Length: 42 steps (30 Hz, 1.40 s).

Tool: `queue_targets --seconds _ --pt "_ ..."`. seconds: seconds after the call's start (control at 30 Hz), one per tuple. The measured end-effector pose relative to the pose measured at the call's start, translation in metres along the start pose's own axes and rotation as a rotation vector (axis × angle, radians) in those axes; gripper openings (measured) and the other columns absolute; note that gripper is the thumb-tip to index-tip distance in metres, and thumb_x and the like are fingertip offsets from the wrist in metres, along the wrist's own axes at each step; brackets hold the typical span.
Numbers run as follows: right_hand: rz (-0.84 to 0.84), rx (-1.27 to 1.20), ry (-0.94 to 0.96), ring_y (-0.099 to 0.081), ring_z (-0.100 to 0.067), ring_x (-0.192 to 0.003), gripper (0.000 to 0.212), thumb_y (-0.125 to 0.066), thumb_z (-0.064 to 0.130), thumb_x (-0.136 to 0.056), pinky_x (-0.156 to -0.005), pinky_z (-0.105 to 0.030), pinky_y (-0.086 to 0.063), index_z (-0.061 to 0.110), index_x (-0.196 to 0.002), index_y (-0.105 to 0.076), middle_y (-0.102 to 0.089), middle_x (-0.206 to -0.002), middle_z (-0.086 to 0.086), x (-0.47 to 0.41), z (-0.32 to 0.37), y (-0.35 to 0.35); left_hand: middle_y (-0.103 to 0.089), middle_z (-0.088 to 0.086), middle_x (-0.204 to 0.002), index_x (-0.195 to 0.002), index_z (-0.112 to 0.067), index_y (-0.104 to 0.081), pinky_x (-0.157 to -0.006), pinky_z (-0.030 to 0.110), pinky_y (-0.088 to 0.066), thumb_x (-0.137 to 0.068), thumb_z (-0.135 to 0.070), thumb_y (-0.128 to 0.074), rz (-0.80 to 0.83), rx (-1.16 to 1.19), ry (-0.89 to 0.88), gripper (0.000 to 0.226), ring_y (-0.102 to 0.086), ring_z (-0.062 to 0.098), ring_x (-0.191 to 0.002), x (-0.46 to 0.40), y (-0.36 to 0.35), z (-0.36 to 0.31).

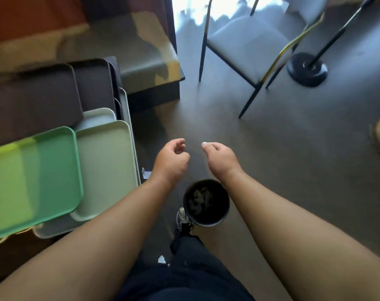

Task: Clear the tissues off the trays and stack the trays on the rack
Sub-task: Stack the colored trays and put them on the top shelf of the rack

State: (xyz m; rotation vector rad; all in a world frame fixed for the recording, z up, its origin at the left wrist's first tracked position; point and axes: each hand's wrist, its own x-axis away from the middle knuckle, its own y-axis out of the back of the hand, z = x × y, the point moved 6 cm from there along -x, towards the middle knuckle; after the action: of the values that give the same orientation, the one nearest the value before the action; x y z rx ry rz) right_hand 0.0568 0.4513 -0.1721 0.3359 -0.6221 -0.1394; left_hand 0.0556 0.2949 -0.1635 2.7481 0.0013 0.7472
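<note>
Both hands hung empty with fingers loosely curled, left hand (171,161) near the pale green tray (106,168) stacked at its left, right hand (219,158) above the black bin (206,203)

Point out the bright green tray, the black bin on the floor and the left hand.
bright green tray (43,177), head view, on its flat inner face.
black bin (224,208), head view, on its right rim.
left hand (170,162), head view, on the back of the hand.
</note>
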Motion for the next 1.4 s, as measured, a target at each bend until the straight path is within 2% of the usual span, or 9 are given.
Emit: queue_targets --seconds 0.13,0.27,0.37,0.53,0.67,0.9,1.1,1.3,1.4 --pt "0.114 0.054 0.133 -0.062 -0.012 -0.098 0.016 -0.058 0.031 -0.1 -0.079 -0.023 -0.041 0.024 -0.107 -0.07 -0.067 -0.094 0.013 0.017 0.067 -0.042 -0.064 0.0 -0.125 -0.137 -0.015 -0.057 -0.093 0.026 -0.051 -0.091 0.002 -0.049 -0.121 -0.005 -0.121 0.049 -0.061 0.014 -0.112 0.012 0.06 -0.036" --pt "0.207 0.177 0.167 -0.062 -0.022 -0.118 0.043 -0.059 0.031 -0.098 -0.094 -0.033 -0.051 0.017 -0.138 -0.061 -0.066 -0.131 -0.002 0.029 0.101 -0.098 -0.065 -0.002 -0.112 -0.129 -0.016 -0.061 -0.089 0.023 -0.049 -0.09 0.003 -0.05 -0.274 0.036 -0.14 0.045 -0.062 0.014 -0.103 0.021 0.127 -0.04" --pt "0.238 0.316 0.129 -0.061 -0.026 -0.122 0.057 -0.061 0.034 -0.093 -0.1 -0.041 -0.053 0.018 -0.147 -0.051 -0.059 -0.144 -0.006 0.032 0.106 -0.133 -0.065 -0.001 -0.114 -0.129 -0.017 -0.062 -0.089 0.03 -0.052 -0.092 0.0 -0.049 -0.31 -0.016 -0.097 0.043 -0.063 0.016 -0.101 0.019 0.164 -0.025" --pt "0.277 0.539 0.015 -0.068 -0.024 -0.091 0.035 -0.06 0.032 -0.086 -0.074 -0.03 -0.053 0.013 -0.114 -0.068 -0.072 -0.104 -0.004 0.035 0.08 -0.17 -0.06 0.003 -0.117 -0.141 -0.013 -0.054 -0.078 0.026 -0.047 -0.092 -0.007 -0.055 -0.19 -0.105 0.069 0.049 -0.06 0.02 -0.093 0.011 0.189 0.008" --pt "0.193 0.546 0.033 -0.065 -0.025 -0.084 0.019 -0.054 0.024 -0.086 -0.067 -0.03 -0.046 0.016 -0.097 -0.067 -0.07 -0.092 -0.002 0.035 0.07 -0.173 -0.058 0.004 -0.125 -0.142 -0.013 -0.051 -0.079 0.024 -0.044 -0.092 -0.009 -0.057 -0.157 -0.119 0.107 0.05 -0.06 0.02 -0.098 0.013 0.196 0.018" --pt "-0.04 0.111 0.223 -0.061 -0.028 -0.091 0.018 -0.045 0.023 -0.095 -0.08 -0.042 -0.052 0.015 -0.105 -0.057 -0.063 -0.093 0.0 0.043 0.127 -0.156 -0.059 0.008 -0.13 -0.133 -0.014 -0.055 -0.093 0.032 -0.05 -0.088 -0.012 -0.058 -0.304 -0.104 0.017 0.046 -0.061 0.025 -0.108 0.003 0.239 -0.009" --pt "-0.148 -0.069 0.249 -0.055 -0.029 -0.094 0.02 -0.042 0.021 -0.1 -0.079 -0.034 -0.04 0.013 -0.115 -0.052 -0.06 -0.107 -0.009 0.042 0.177 -0.146 -0.045 0.012 -0.137 -0.138 -0.011 -0.049 -0.089 0.029 -0.045 -0.087 -0.014 -0.059 -0.52 -0.059 0.019 0.052 -0.051 0.024 -0.097 0.008 0.283 -0.028" --pt "-0.024 -0.169 0.33 -0.057 -0.023 -0.082 0.019 -0.042 0.016 -0.1 -0.072 -0.034 -0.047 0.011 -0.113 -0.055 -0.062 -0.097 -0.006 0.069 0.222 -0.207 -0.061 0.015 -0.126 -0.131 -0.009 -0.052 -0.088 0.038 -0.054 -0.081 -0.018 -0.059 -0.634 0.055 0.053 0.051 -0.063 0.034 -0.102 0.021 0.348 -0.014" --pt "0.075 -0.097 0.357 -0.062 -0.025 -0.084 0.02 -0.043 0.024 -0.096 -0.08 -0.045 -0.053 0.016 -0.109 -0.056 -0.065 -0.094 -0.003 0.089 0.229 -0.264 -0.064 0.011 -0.124 -0.134 -0.012 -0.051 -0.09 0.038 -0.053 -0.087 -0.015 -0.057 -0.687 0.014 0.076 0.048 -0.062 0.03 -0.1 0.029 0.395 0.005"
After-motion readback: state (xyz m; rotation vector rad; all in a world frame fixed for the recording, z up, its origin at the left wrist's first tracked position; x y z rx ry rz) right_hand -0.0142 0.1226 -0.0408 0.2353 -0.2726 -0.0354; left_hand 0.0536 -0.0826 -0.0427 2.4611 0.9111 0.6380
